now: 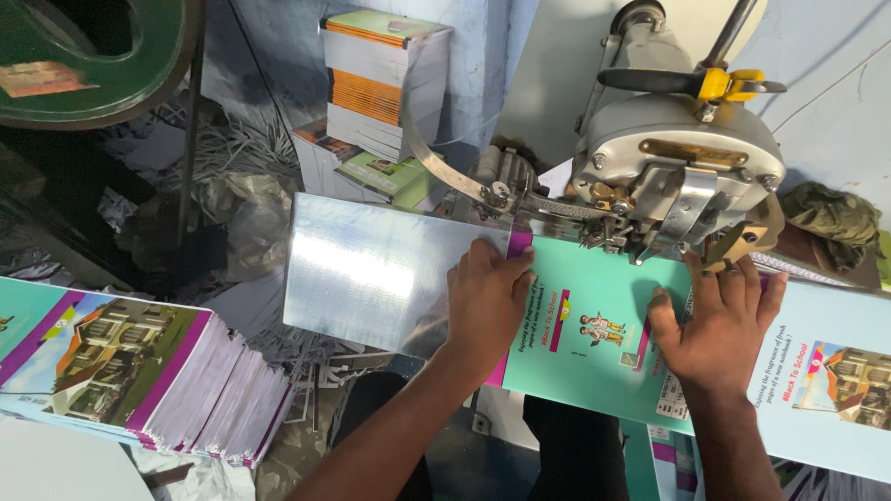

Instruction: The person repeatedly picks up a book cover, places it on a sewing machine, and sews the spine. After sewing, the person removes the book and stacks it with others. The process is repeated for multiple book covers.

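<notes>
An opened notebook cover [594, 343], turquoise with a magenta spine band, is laid flat beneath the head of a grey metal stitching machine [682, 172]. It is pinned by both hands. The left hand [487, 297] is spread palm-down, fingers apart, over the spine band; nothing is gripped, only pressed. The right hand [719, 329] is pressed flat in the same way, fingers splayed, just below the machine head.

To the left of the left hand, the cover's glossy half [380, 269] is seen catching glare. Beyond the right hand, a second printed cover [835, 371] lies partly under the first.

Judgement: the step is best done with the fold line kept squarely under the head, pressure held even from both palms, and the right fingertips kept clear of the mechanism, which stands very near.

Farther left of the left hand, a fanned stack of notebooks [158, 371] is noted; above it, a tall pile of bound books [380, 83] against the wall.
</notes>
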